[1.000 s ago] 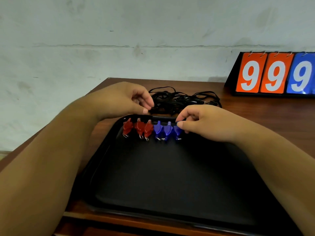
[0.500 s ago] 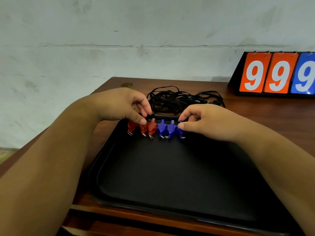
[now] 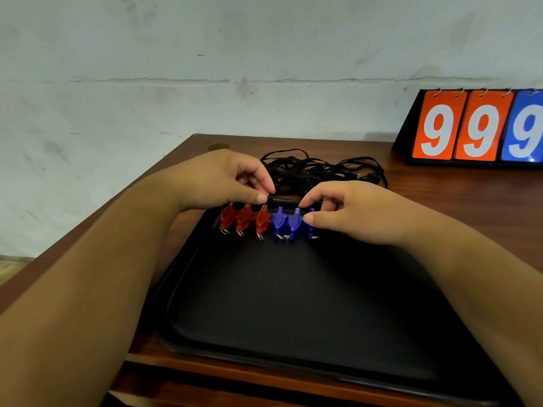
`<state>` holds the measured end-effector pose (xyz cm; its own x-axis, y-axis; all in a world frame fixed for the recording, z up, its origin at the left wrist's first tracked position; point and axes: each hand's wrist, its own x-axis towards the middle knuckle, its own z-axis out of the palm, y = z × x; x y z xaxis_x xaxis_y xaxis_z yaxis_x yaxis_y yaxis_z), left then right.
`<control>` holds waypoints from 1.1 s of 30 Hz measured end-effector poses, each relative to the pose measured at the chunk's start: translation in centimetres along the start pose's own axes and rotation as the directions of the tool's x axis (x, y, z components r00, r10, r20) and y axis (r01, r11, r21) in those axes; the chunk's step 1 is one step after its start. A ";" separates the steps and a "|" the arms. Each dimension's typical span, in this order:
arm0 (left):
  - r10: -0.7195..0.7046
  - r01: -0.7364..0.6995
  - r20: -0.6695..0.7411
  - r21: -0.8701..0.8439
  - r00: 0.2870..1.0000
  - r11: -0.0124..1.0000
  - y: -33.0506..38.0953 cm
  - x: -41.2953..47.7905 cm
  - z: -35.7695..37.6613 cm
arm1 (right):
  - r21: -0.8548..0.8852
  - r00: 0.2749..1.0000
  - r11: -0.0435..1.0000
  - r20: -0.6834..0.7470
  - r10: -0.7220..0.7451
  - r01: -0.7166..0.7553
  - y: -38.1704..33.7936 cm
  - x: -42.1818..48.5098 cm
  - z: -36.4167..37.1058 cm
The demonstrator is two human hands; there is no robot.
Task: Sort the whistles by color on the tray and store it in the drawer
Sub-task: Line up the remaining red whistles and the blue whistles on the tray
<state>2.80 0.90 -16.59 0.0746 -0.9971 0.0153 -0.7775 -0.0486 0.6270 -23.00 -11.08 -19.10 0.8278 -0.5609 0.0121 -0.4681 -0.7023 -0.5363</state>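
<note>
Sorting looks done: red whistles (image 3: 244,220), blue whistles (image 3: 286,224) rowed on tray (image 3: 293,312); your right hand (image 3: 352,214) pinches the end blue, left hand (image 3: 220,183) curled, hold unclear; next, tray into drawer.

Tray (image 3: 293,304): plain matt black.
Three red whistles (image 3: 244,220), left group at far edge of tray: translucent red.
Three blue whistles (image 3: 286,223) just right of them: deep blue.
Rings (image 3: 224,231) at near ends of whistles: silvery.
Tangle of cords (image 3: 317,171) beyond tray: black.
Table (image 3: 440,195): glossy reddish-brown wood, dull yellowish spot near far left corner.
Scoreboard (image 3: 476,127), far right: black stand, two orange cards, one blue card, white 9 on each.
Wall (image 3: 205,69): pale grey-white, darker smudges, thin horizontal crack line.
</note>
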 end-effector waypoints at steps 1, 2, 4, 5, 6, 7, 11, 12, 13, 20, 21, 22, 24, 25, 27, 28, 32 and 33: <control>0.013 -0.013 -0.001 0.009 1.000 1.000 0.1 0.1 0.2 | -0.005 1.000 1.000 -0.001 -0.005 0.005 0.0 0.0 0.1; 0.025 -0.025 0.002 0.016 1.000 1.000 0.2 0.1 0.3 | -0.011 1.000 1.000 -0.002 -0.009 0.009 0.0 0.1 0.2; 0.039 -0.039 0.009 0.025 0.999 0.999 0.3 0.2 0.4 | -0.023 1.000 1.000 -0.009 -0.015 0.015 0.0 0.1 0.3; 0.045 -0.045 0.012 0.032 0.999 0.998 0.3 0.2 0.5 | -0.028 1.000 0.999 -0.013 -0.017 0.016 0.0 0.2 0.3; 0.049 -0.050 0.015 0.039 0.999 0.998 0.2 0.3 0.6 | -0.034 1.000 0.999 -0.014 -0.016 0.015 0.0 0.2 0.4; 0.052 -0.052 0.014 0.046 0.999 0.998 0.2 0.4 0.6 | -0.036 1.000 0.999 -0.012 -0.014 0.013 0.0 0.2 0.4; 0.055 -0.054 -0.013 0.063 0.998 0.997 0.0 0.5 0.6 | -0.031 1.000 0.999 -0.020 -0.011 0.010 0.1 0.3 0.4; 0.059 -0.057 -0.025 0.067 0.998 0.996 0.0 0.6 0.7 | -0.023 1.000 1.000 -0.031 -0.004 0.003 0.2 0.3 0.3; 0.062 -0.059 -0.038 0.072 0.997 0.996 0.0 0.7 0.7 | -0.016 0.999 1.000 -0.044 0.007 -0.008 0.2 0.4 0.3; 0.046 -0.050 -0.155 -0.022 0.987 0.999 0.4 0.7 1.6 | 0.088 0.983 0.993 -0.160 0.089 -0.075 0.4 0.2 -0.4; 0.043 -0.054 -0.169 -0.059 0.985 0.997 0.6 0.6 1.8 | 0.123 0.976 0.989 -0.189 0.110 -0.087 0.4 0.1 -0.5; 0.040 -0.056 -0.176 -0.089 0.984 0.994 0.9 0.6 1.9 | 0.200 0.964 0.975 -0.224 0.145 -0.101 0.4 0.0 -0.7; 0.041 -0.057 -0.169 -0.088 0.985 0.995 1.6 0.7 1.9 | 0.444 0.931 0.887 -0.256 0.262 -0.128 0.2 -0.3 -1.5; 0.046 -0.057 -0.156 -0.066 0.987 0.996 2.0 0.8 1.7 | 0.533 0.920 0.833 -0.235 0.313 -0.147 0.1 -0.4 -2.2; 0.042 -0.045 -0.116 -0.021 0.992 0.999 2.9 1.4 1.2 | 0.587 0.917 0.781 -0.156 0.368 -0.214 0.0 -0.6 -3.9; 0.036 -0.035 -0.099 0.009 0.994 0.999 3.3 1.8 0.9 | 0.593 0.918 0.767 -0.113 0.380 -0.245 0.1 -0.5 -4.8; 0.025 -0.016 -0.046 0.195 0.999 0.981 4.7 4.5 0.2 | 0.493 0.918 0.832 -0.148 0.369 -0.255 2.0 1.2 -7.4; 0.029 -0.018 -0.043 0.228 0.999 0.973 4.9 5.4 0.2 | 0.412 0.916 0.880 -0.206 0.345 -0.239 2.8 1.8 -7.5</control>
<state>-0.78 -4.78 -13.60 0.0788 -0.9947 0.0667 -0.9006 -0.0423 0.4325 -25.12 -17.40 -14.23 0.5329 -0.8462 0.0000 -0.4818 -0.3034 -0.8221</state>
